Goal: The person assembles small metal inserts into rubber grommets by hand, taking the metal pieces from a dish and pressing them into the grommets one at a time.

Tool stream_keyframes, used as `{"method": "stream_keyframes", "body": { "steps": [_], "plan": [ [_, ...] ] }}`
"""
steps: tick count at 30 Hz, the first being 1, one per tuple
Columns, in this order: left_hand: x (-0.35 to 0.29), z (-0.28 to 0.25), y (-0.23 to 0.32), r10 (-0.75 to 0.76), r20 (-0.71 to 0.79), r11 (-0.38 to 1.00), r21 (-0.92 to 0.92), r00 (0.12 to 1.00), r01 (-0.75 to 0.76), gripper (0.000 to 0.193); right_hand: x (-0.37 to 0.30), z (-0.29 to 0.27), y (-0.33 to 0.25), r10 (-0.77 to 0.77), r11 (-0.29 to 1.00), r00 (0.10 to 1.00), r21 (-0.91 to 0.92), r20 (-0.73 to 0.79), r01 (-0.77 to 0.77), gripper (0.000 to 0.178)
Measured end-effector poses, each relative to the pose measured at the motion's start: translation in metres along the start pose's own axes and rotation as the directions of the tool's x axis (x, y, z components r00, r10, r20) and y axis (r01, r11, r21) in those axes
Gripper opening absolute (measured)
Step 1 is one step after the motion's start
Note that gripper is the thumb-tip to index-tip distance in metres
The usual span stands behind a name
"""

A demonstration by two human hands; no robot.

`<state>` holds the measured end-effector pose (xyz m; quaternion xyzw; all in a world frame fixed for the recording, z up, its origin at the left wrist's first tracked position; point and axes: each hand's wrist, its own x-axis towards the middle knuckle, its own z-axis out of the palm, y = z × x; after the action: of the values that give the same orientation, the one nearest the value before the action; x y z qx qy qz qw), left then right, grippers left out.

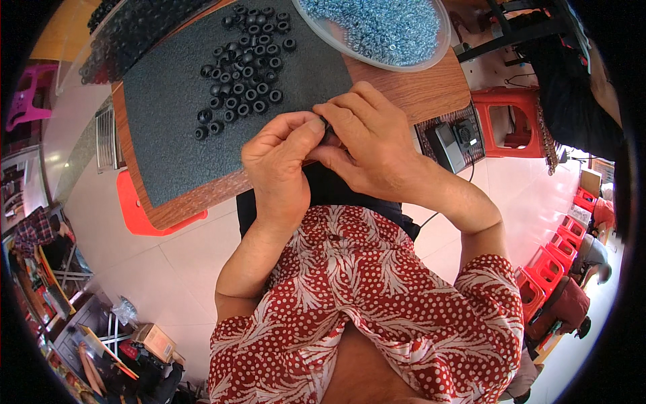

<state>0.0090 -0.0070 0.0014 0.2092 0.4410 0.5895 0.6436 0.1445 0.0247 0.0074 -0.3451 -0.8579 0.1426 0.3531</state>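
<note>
My left hand (279, 161) and my right hand (373, 138) meet at the near edge of the table, fingertips pressed together. Between them they pinch a small black bead (328, 130), mostly hidden by the fingers. Just beyond, on a dark grey textured mat (168, 108), lie several loose black beads (245, 71), round with wide holes, in a scattered group. Past my right hand stands a clear round tub (447, 42) of tiny shiny blue beads (383, 28).
The mat covers most of a wood-grain table (427, 94). A clear container of black beads (131, 40) stands at its far left. Red stools (508, 124) are right of the table and under its left corner. Other people (572, 303) sit farther off at right.
</note>
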Motion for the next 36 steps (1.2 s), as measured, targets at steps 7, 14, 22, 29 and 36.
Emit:
{"method": "stream_keyframes", "body": {
  "steps": [7, 14, 22, 29, 36],
  "plan": [
    [-0.002, 0.001, 0.003, -0.02, 0.063, 0.998, 0.059, 0.998, 0.017, 0.017, -0.003, 0.005, 0.005, -0.13, 0.982, 0.991, -0.146, -0.041, 0.123, 0.033],
    [-0.001, -0.013, 0.0, -0.141, 0.186, 0.982, 0.15, 0.972, 0.114, 0.026, -0.005, 0.004, 0.011, -0.177, 0.969, 0.983, -0.186, -0.052, 0.165, 0.036],
    [-0.009, -0.009, -0.009, 0.017, 0.201, 0.979, 0.195, 0.98, -0.056, 0.026, -0.01, 0.004, 0.009, -0.204, 0.97, 0.978, -0.143, -0.046, 0.196, 0.041],
    [-0.01, -0.009, -0.01, -0.026, 0.188, 0.985, 0.175, 0.982, -0.008, 0.026, -0.018, 0.01, 0.017, -0.256, 0.958, 0.964, -0.157, -0.077, 0.241, 0.049],
    [-0.007, -0.005, 0.0, -0.017, 0.143, 0.982, 0.187, 0.99, -0.011, 0.019, -0.014, 0.009, 0.015, -0.263, 0.956, 0.961, -0.159, -0.081, 0.248, 0.05]
  ]
}}
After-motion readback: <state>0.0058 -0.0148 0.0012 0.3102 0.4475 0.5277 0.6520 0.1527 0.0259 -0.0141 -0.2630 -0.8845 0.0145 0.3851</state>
